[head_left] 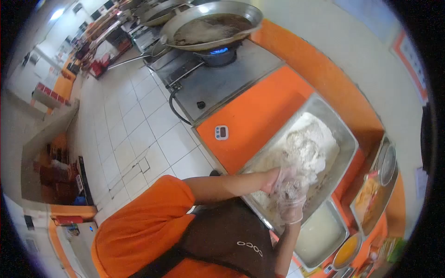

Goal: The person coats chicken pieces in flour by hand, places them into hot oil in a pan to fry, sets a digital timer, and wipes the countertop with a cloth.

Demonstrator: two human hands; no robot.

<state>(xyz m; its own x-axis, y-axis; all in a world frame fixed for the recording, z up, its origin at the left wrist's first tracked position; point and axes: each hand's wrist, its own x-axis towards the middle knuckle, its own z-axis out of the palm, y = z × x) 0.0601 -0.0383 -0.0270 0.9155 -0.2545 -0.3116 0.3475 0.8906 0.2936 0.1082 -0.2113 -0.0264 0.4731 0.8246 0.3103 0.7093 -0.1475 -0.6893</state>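
Note:
In the head view my left hand (281, 179) reaches in from beside the stove, over a deep metal tray (344, 147) of white flour (315, 132). My right hand (291, 209) comes in from below and meets it. Clear plastic gloves cover both hands. Between them is a flour-coated clump (290, 187), with fingers of both hands closed around it. White powder and motion blur their fingers in part, and I cannot make out what is inside the coating. Lumpy, floured bits lie in the tray just beyond my hands.
A large wok (211, 28) of dark oil sits over a blue flame on the stove (222, 78). A timer (221, 132) lies on the orange counter (259, 111). Nearby are a tray of pale liquid (320, 234), a bowl of orange liquid (346, 252) and a sieve (386, 162).

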